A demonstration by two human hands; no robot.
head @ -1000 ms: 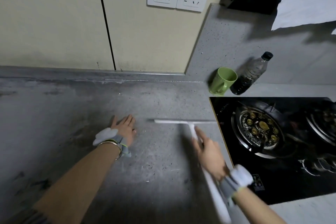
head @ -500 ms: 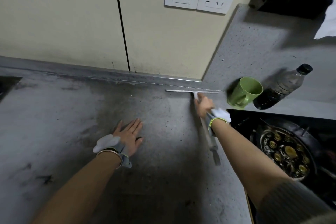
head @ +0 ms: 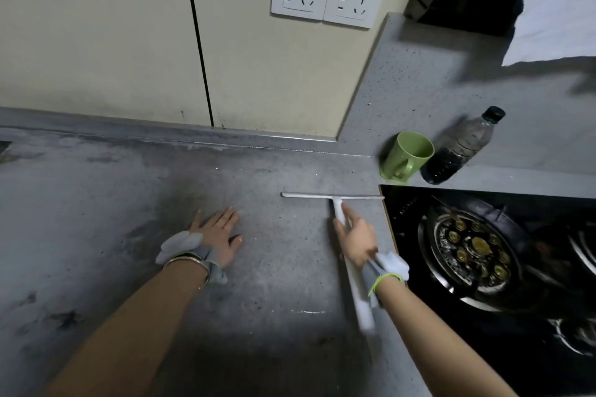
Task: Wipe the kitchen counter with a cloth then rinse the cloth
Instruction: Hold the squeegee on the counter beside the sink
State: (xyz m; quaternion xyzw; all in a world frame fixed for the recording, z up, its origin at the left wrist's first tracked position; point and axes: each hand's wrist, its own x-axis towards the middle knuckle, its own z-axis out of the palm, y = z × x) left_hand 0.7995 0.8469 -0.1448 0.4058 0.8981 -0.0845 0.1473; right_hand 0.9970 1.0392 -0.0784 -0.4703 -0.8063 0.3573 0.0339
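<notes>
Your right hand (head: 356,240) holds the white squeegee (head: 338,213) by its handle, one finger straight along it, while your left hand (head: 217,235) lies flat with straight fingers on the grey counter (head: 96,219). The blade sits on the counter just beside the black stove (head: 483,251), so keep it flat and pull in straight lines. Stay away from the green mug (head: 408,155) and bottle (head: 461,147) farther back; I see no cloth.
</notes>
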